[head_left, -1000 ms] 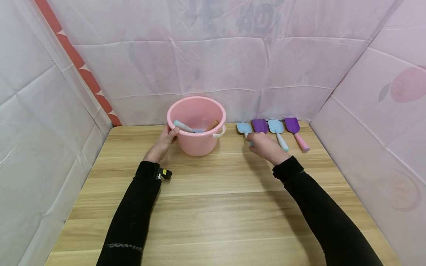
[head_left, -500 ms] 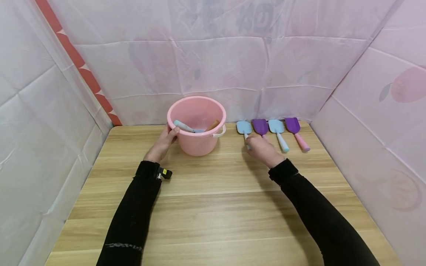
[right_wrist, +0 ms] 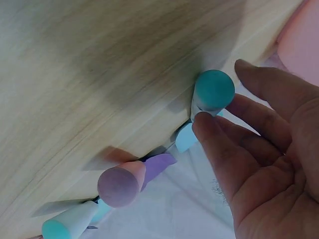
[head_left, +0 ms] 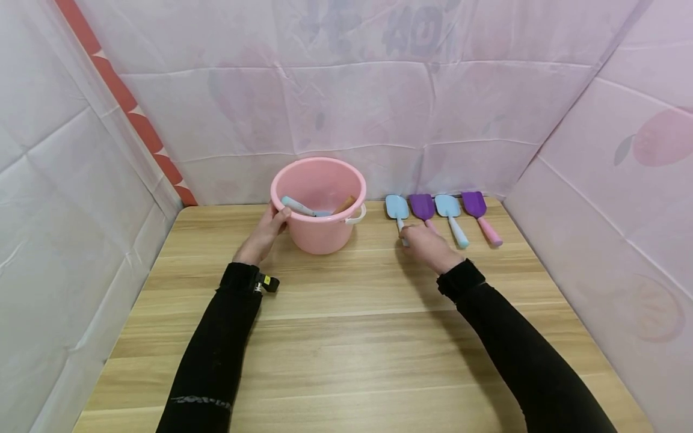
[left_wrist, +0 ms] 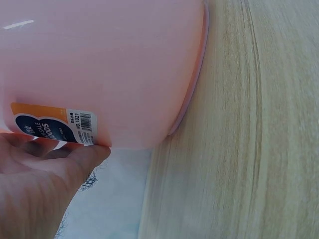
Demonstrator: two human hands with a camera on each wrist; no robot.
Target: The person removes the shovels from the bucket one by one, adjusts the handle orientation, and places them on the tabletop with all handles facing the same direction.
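A light wooden table [head_left: 352, 337] with long plank-like grain carries everything. A pink bucket [head_left: 319, 231] stands upright on it near the far edge, its base flat on the wood in the left wrist view. To the right of the bucket, four small shovels lie flat in a row, blades toward the far edge: a light blue shovel [head_left: 397, 207] nearest the bucket, then a purple shovel [head_left: 422, 206], then a second light blue shovel [head_left: 449, 210], then a purple shovel with a pink handle [head_left: 479, 211] farthest from the bucket.
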